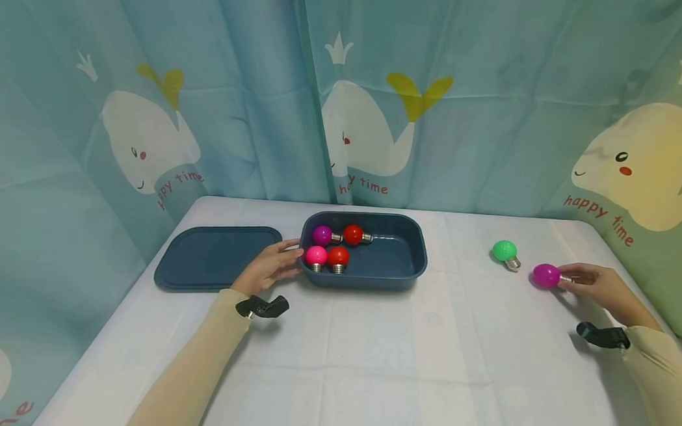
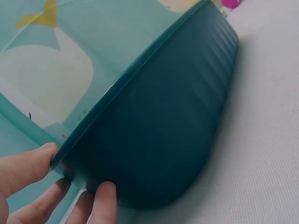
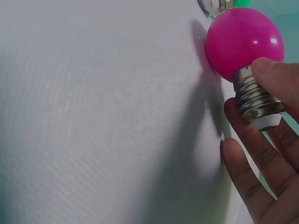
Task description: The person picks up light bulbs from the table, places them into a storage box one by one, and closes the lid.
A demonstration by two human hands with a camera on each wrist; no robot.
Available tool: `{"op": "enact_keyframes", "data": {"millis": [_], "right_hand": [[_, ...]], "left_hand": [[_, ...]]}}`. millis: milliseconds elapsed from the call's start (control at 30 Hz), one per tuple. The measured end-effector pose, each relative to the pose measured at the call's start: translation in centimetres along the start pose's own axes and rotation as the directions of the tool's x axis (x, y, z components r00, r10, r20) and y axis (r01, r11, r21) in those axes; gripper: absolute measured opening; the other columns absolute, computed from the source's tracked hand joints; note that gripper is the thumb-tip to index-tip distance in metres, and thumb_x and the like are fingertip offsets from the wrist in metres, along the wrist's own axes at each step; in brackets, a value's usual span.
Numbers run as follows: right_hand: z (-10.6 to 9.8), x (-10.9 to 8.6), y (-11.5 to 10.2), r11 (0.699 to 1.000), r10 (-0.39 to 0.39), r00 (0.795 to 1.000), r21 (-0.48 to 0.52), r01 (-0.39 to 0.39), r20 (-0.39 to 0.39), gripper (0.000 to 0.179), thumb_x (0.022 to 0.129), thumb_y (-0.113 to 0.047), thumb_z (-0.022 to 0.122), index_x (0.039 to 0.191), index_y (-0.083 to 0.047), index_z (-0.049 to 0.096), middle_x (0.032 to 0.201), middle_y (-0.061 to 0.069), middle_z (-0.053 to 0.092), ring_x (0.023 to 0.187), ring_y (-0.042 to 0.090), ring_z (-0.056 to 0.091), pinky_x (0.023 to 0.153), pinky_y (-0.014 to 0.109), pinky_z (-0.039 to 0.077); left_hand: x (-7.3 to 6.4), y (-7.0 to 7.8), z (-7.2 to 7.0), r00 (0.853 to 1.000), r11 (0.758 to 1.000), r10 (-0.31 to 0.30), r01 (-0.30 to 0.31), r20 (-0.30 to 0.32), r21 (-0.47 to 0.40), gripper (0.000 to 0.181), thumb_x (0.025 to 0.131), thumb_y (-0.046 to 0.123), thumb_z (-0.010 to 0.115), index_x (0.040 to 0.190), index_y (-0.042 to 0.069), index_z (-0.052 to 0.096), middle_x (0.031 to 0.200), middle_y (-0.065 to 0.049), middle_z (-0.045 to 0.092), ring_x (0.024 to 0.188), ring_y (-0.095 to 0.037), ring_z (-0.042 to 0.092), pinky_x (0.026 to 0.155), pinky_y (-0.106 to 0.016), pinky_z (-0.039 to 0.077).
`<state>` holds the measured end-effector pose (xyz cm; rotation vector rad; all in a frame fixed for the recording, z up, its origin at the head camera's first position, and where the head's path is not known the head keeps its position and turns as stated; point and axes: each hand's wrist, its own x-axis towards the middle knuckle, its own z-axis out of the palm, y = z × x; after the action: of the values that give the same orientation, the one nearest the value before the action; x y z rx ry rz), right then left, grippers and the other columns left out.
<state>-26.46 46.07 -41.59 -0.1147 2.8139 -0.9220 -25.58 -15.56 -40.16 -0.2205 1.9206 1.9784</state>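
Between right fingers (image 3: 253,141) sits a pinched purple bulb (image 3: 244,44); left fingers (image 2: 105,198) touch the box (image 2: 149,130).

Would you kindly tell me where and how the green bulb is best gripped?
I'd pinch the green bulb by its metal base, coming from the near right: the base points that way and looks slimmer than the rounded end.

my right hand (image 3: 266,156) grips a round, glossy magenta bulb (image 3: 244,41) by its threaded silver metal base (image 3: 252,91). a silver-based green bulb (image 3: 219,5) shows partly beyond.
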Motion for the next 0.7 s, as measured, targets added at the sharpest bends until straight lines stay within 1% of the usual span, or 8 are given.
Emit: {"op": "enact_keyframes", "data": {"millis": [67,100,200,367,400,467,533,700], "right_hand": [[-0.03,-0.02,-0.04,1.000,0.009,1.000,0.030,-0.009,0.000,0.062,0.087,-0.040,0.065,0.126,0.006,0.050,0.113,0.003,0.065,0.082,-0.019,0.041,0.085,0.046,0.049],[-0.05,-0.03,-0.06,0.999,0.011,1.000,0.049,-0.011,0.002,0.063,0.087,-0.040,0.065,0.126,0.006,0.050,0.105,-0.011,0.064,0.082,-0.019,0.041,0.088,0.053,0.046],[-0.08,-0.03,-0.16,0.995,0.014,1.000,0.099,-0.014,-0.003,0.064,0.086,-0.041,0.066,0.126,0.006,0.049,0.088,-0.040,0.045,0.080,-0.024,0.038,0.092,0.065,0.037],[0.04,0.02,-0.35,0.990,-0.011,1.000,0.144,0.014,-0.023,0.057,0.087,-0.036,0.066,0.124,0.004,0.052,0.087,-0.043,0.045,0.081,-0.024,0.039,0.094,0.069,0.031],[0.07,0.02,-0.38,0.989,-0.015,0.999,0.148,0.020,-0.029,0.054,0.087,-0.034,0.066,0.124,0.003,0.053,0.087,-0.043,0.045,0.081,-0.024,0.040,0.094,0.067,0.033],[0.12,0.02,-0.43,0.988,-0.024,0.999,0.149,0.030,-0.039,0.049,0.088,-0.031,0.066,0.123,0.001,0.055,0.088,-0.042,0.047,0.082,-0.024,0.042,0.094,0.053,0.039],[0.16,-0.02,-0.48,0.988,-0.029,0.998,0.147,0.035,-0.049,0.046,0.089,-0.029,0.065,0.123,0.000,0.056,0.089,-0.042,0.048,0.083,-0.023,0.044,0.089,0.041,0.039],[0.23,-0.06,-0.55,0.987,-0.029,0.998,0.158,0.037,-0.052,0.042,0.089,-0.028,0.065,0.122,-0.003,0.057,0.088,-0.042,0.049,0.084,-0.023,0.045,0.088,0.041,0.038]], "left_hand": [[0.02,0.01,-0.01,1.000,1.000,0.004,-0.004,0.002,-0.003,0.059,0.097,0.007,0.048,0.149,0.004,0.021,0.151,-0.019,0.029,0.132,-0.032,0.037,0.111,-0.047,0.036],[0.03,0.02,-0.01,1.000,1.000,0.005,-0.005,0.004,-0.004,0.059,0.097,0.007,0.049,0.149,0.004,0.021,0.151,-0.019,0.029,0.132,-0.032,0.037,0.111,-0.047,0.035],[0.05,0.03,-0.04,1.000,1.000,0.008,-0.008,0.006,-0.005,0.059,0.097,0.008,0.048,0.149,0.004,0.021,0.151,-0.019,0.028,0.132,-0.032,0.038,0.111,-0.046,0.036],[0.08,0.03,-0.05,1.000,1.000,0.003,-0.003,0.004,-0.008,0.059,0.097,0.008,0.048,0.149,0.004,0.021,0.152,-0.019,0.028,0.134,-0.032,0.036,0.111,-0.046,0.036],[0.10,0.02,-0.05,1.000,1.000,0.002,-0.002,0.003,-0.008,0.059,0.097,0.008,0.048,0.149,0.004,0.021,0.152,-0.019,0.028,0.134,-0.033,0.035,0.111,-0.046,0.036],[0.14,-0.01,-0.04,1.000,1.000,0.001,-0.001,0.001,-0.008,0.059,0.097,0.008,0.048,0.149,0.004,0.021,0.152,-0.019,0.028,0.134,-0.033,0.035,0.111,-0.046,0.036],[0.14,-0.04,-0.04,1.000,1.000,0.001,-0.001,-0.001,-0.007,0.059,0.097,0.008,0.048,0.149,0.004,0.022,0.151,-0.019,0.028,0.134,-0.033,0.036,0.111,-0.046,0.036],[0.10,-0.10,-0.01,1.000,1.000,0.003,-0.003,-0.004,-0.002,0.058,0.097,0.007,0.049,0.149,0.004,0.023,0.151,-0.019,0.029,0.133,-0.032,0.036,0.111,-0.047,0.036]]}}
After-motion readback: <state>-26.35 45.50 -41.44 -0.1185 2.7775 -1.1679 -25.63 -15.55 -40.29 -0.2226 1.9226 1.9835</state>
